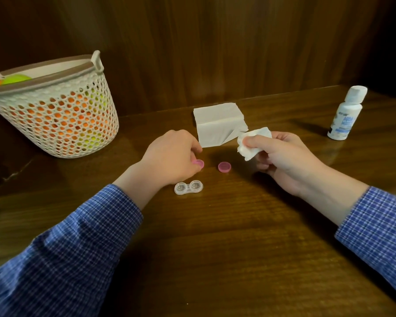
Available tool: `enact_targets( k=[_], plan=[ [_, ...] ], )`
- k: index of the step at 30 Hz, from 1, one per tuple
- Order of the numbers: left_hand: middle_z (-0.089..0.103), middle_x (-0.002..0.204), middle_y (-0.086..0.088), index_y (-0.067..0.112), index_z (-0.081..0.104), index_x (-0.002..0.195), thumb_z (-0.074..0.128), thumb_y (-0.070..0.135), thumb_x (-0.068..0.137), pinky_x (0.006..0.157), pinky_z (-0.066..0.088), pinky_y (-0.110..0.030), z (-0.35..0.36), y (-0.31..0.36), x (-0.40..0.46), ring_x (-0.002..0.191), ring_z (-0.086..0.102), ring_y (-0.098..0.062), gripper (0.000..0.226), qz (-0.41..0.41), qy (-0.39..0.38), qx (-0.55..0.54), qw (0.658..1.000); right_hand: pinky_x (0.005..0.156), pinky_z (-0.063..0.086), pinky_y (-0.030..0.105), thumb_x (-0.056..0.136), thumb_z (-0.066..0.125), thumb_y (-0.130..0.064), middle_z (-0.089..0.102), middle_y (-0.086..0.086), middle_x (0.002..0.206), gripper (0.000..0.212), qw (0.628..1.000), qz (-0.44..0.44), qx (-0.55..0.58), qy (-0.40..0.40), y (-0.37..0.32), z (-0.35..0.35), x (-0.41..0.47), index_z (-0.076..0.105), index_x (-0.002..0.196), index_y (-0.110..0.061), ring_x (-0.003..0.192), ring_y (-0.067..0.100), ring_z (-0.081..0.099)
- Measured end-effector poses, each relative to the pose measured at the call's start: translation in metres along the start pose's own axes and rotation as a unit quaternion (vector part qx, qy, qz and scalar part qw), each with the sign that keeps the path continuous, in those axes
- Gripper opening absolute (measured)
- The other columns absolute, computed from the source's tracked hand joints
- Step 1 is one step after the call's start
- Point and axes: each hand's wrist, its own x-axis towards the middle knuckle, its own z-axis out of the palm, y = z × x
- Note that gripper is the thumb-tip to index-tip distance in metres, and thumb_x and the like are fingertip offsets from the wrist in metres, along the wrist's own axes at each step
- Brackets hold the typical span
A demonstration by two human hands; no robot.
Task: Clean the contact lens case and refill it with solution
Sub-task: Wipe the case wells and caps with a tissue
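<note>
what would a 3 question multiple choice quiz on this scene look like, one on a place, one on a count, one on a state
1. Where does the solution bottle stand?
A. far right of the table
B. inside the basket
C. beside the lens case

2. How many pink caps are in view?
A. one
B. two
C. four

3. What state is the lens case in?
A. both caps screwed on
B. open, both wells uncovered
C. wrapped in tissue

Answers:
1 A, the bottle stands upright alone at the table's right end.
2 B, one pink cap lies on the table, the other pink cap is at the left hand fingers.
3 B, both clear wells show, and the crumpled tissue is in the right hand.
</note>
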Motion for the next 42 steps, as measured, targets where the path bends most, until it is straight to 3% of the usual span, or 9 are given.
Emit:
enact_targets(
  k=[9,14,17,20,24,29,33,35,42],
  plan=[
    [0.072,0.118,0.004,0.027,0.060,0.140,0.072,0.044,0.092,0.099,0.058,-0.042,-0.003,-0.002,0.011,0.110,0.067,-0.018,0.052,-0.001,-0.008,0.104,0.995,0.049,0.041,0.020,0.088,0.078,-0.018,0.076,-0.007,0.066,0.005,1.000,0.007,0.011,-0.002,0.000,0.001,0.002,0.074,0.091,-0.018,0.052,0.008,0.054],
    [0.071,0.122,0.005,0.026,0.063,0.137,0.074,0.045,0.090,0.096,0.058,-0.037,-0.009,0.000,0.005,0.110,0.066,-0.013,0.052,0.010,0.012,0.026,1.000,0.050,0.039,0.024,0.089,0.077,-0.018,0.068,-0.005,0.055,0.012,0.999,0.024,0.039,0.004,-0.002,0.000,0.003,0.071,0.098,-0.012,0.046,0.007,0.046],
    [0.070,0.117,0.009,0.026,0.065,0.134,0.073,0.058,0.085,0.096,0.057,-0.036,-0.003,0.016,-0.001,0.107,0.063,-0.009,0.059,0.037,-0.015,-0.052,0.998,0.046,0.035,0.023,0.089,0.076,-0.015,0.063,-0.003,0.053,0.013,0.997,0.031,0.075,0.009,-0.003,0.000,0.004,0.068,0.097,-0.008,0.044,0.008,0.040],
    [0.069,0.112,0.009,0.025,0.068,0.130,0.066,0.065,0.086,0.095,0.054,-0.035,0.009,0.028,0.001,0.108,0.056,-0.012,0.060,0.050,-0.019,0.004,0.999,0.045,0.034,0.023,0.088,0.076,-0.014,0.061,-0.001,0.053,0.015,0.996,0.033,0.084,0.015,-0.003,0.000,0.005,0.067,0.098,-0.007,0.043,0.008,0.039],
    [0.070,0.104,0.006,0.025,0.075,0.113,0.067,0.054,0.090,0.082,0.046,-0.030,0.021,0.034,0.007,0.104,0.051,-0.014,0.038,0.056,-0.009,0.019,0.998,0.045,0.034,0.024,0.089,0.075,-0.014,0.060,-0.003,0.051,0.016,0.997,0.024,0.072,0.011,-0.002,0.001,0.004,0.067,0.100,-0.006,0.044,0.008,0.039],
    [0.072,0.097,0.009,0.028,0.076,0.097,0.068,0.039,0.096,0.081,0.043,-0.025,0.027,0.037,0.006,0.094,0.059,-0.008,0.014,0.055,-0.003,-0.030,0.998,0.045,0.037,0.022,0.090,0.076,-0.016,0.064,-0.003,0.053,0.015,0.998,0.027,0.062,0.011,-0.003,0.003,0.001,0.069,0.101,-0.009,0.045,0.008,0.043],
    [0.073,0.109,0.007,0.025,0.076,0.115,0.071,0.044,0.092,0.093,0.056,-0.033,0.021,0.035,0.002,0.101,0.066,-0.010,0.031,0.061,-0.027,-0.039,0.997,0.044,0.039,0.021,0.089,0.076,-0.017,0.066,-0.003,0.056,0.017,0.998,0.026,0.058,0.011,-0.003,0.003,-0.001,0.070,0.103,-0.009,0.044,0.007,0.044],
    [0.073,0.112,0.005,0.022,0.073,0.123,0.071,0.048,0.090,0.092,0.059,-0.035,0.017,0.035,0.002,0.102,0.067,-0.011,0.042,0.060,-0.043,-0.044,0.996,0.044,0.038,0.021,0.090,0.076,-0.017,0.065,-0.003,0.055,0.020,0.998,0.027,0.056,0.009,-0.004,0.004,-0.001,0.069,0.106,-0.008,0.044,0.007,0.044],
    [0.072,0.113,0.005,0.023,0.075,0.118,0.070,0.039,0.093,0.091,0.055,-0.027,0.015,0.033,0.004,0.102,0.066,-0.011,0.030,0.067,-0.072,-0.050,0.994,0.046,0.039,0.022,0.090,0.076,-0.017,0.065,0.001,0.064,0.022,0.998,0.030,0.055,0.015,-0.004,0.004,0.000,0.069,0.108,-0.009,0.046,0.008,0.044]
  ],
)
